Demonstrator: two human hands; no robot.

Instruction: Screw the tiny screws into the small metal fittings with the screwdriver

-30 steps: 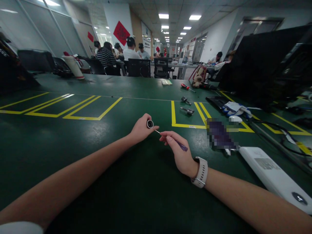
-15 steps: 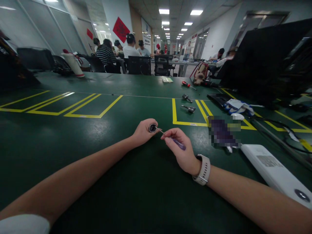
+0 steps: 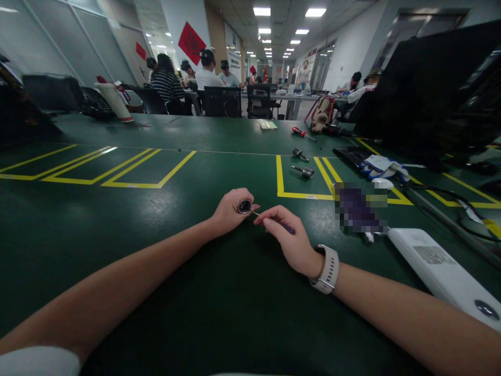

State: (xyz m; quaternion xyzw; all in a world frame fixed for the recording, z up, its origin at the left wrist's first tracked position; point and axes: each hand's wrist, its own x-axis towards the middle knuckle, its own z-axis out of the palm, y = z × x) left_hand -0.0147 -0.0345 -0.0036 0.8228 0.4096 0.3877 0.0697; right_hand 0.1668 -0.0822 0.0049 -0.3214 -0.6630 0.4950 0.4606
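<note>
My left hand (image 3: pixel 230 211) is wrapped round a small round metal part (image 3: pixel 244 207), whose dark open end faces me. In my right hand (image 3: pixel 287 237), just to the right of it, is a small screwdriver with a purple handle (image 3: pixel 289 228), gripped between thumb and fingers. The thin shaft points left and its tip is at the rim of the metal part; whether it reaches inside cannot be made out. Two metal pieces with shafts, an upper one (image 3: pixel 300 154) and a lower one (image 3: pixel 303 172), lie beyond my hands on the green table (image 3: pixel 176 313).
A red screwdriver (image 3: pixel 299 131) lies farther back. To the right are a glove (image 3: pixel 383 167), a white mouse (image 3: pixel 382 184), a blurred dark object (image 3: pixel 358 209), a long white device (image 3: pixel 442 266) and cables. People sit at desks in the background.
My right hand has moved slightly left, and the screwdriver has turned so less of its purple handle shows. My left hand still holds the metal part, its open end now turned more towards me.
</note>
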